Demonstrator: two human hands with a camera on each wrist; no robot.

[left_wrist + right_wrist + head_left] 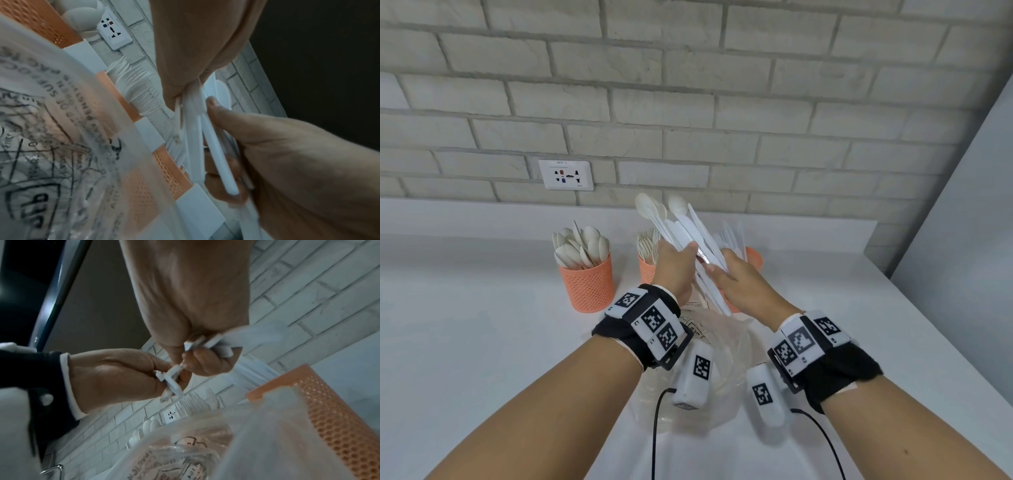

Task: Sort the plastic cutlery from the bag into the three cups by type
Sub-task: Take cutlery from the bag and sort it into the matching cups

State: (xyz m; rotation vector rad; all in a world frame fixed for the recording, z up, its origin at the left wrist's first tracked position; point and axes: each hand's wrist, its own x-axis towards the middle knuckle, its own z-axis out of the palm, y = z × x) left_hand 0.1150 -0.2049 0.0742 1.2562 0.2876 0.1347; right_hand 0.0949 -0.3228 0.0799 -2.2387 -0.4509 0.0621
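A bundle of white plastic cutlery (683, 228), spoons and flat blades fanned upward, is held above the clear printed bag (709, 346). My left hand (688, 253) grips its handles from the left, and my right hand (717, 270) grips handles from the right. In the right wrist view, my right hand (197, 350) pinches a few handles (213, 344), while the left hand (164, 374) holds others (171, 379). Three orange mesh cups stand behind: one with spoons (587, 284), one with forks (647, 272), and one with knives (754, 257), partly hidden by my hands.
The white counter (482, 342) runs to a brick wall with a socket plate (566, 174). A grey panel (969, 222) rises on the right. Cables (655, 428) trail from the wrist units over the counter near me.
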